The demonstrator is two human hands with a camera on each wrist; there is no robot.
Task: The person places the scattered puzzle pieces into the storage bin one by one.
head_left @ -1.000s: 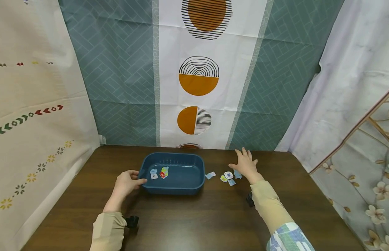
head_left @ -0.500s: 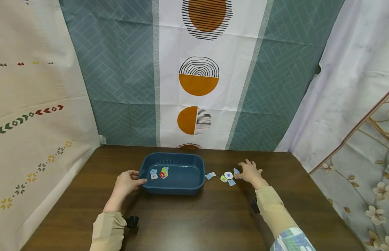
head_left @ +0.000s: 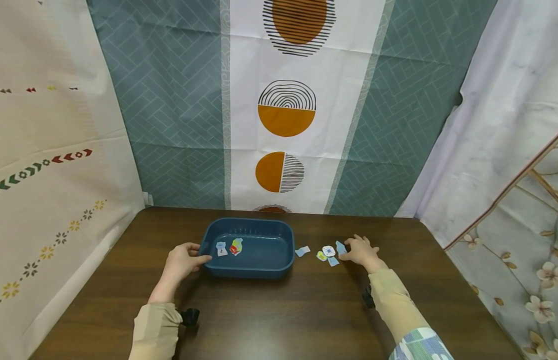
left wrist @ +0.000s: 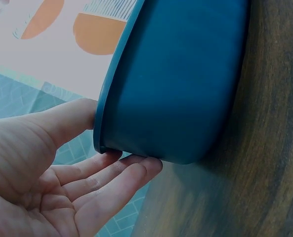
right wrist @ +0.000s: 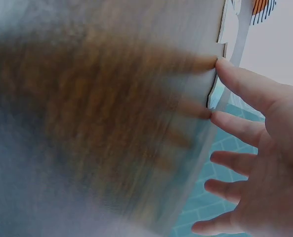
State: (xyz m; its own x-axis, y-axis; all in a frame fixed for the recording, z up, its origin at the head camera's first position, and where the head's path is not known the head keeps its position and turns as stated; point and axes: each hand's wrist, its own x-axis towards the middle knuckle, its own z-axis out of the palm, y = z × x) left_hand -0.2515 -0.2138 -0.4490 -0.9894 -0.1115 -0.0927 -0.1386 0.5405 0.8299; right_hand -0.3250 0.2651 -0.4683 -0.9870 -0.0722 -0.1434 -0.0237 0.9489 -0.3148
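Note:
A dark blue plastic tray (head_left: 256,273) rests on the table in the head view. My left hand (head_left: 180,262) grips its left end, thumb on the rim and fingers against the outer wall, as the left wrist view also shows. Two small flat pieces, one pale blue and white (head_left: 221,249) and one red and yellow-green (head_left: 236,246), lie inside it. To the right, my right hand (head_left: 361,251) pinches a light blue puzzle piece (head_left: 340,248) at its edge between thumb and index finger; the piece's notched edge (right wrist: 213,89) appears in the right wrist view. The other fingers are spread.
Several flat pieces lie right of the tray: a light blue one (head_left: 302,251), a white one with a star-like print (head_left: 328,251), a yellow-green one (head_left: 321,256) and another blue one (head_left: 333,261). Printed curtains (head_left: 180,125) hang behind the brown table (head_left: 279,320).
My right hand has come back from beyond the light blue puzzle piece and lowered beside it, thumb and index finger now at its edge. The left hand and tray have stayed put.

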